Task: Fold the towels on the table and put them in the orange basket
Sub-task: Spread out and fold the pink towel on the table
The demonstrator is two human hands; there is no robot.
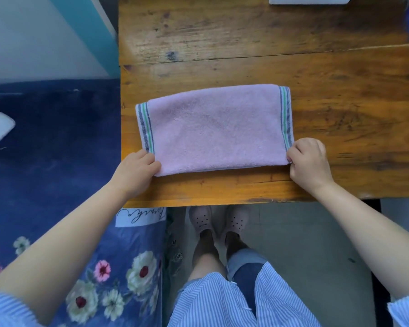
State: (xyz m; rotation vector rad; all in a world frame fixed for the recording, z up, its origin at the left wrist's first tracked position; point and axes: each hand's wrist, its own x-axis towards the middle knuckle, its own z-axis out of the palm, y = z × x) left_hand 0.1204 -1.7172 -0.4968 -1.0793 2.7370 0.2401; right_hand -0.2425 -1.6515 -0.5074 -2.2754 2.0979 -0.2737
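Bench (246, 43): worn wooden top of orange-brown planks, with dark stains and a seam running across between the boards.
Pink towel (213, 131): lies flat on the bench near the front edge, folded into a wide rectangle, with grey and green stripes at both short ends.
Left hand (137, 171): rests on the bench, pinching the towel's near left corner.
Right hand (309, 161): rests on the bench, pinching the near right corner.
White object (307, 0): sits at the bench's far edge, mostly cut off.
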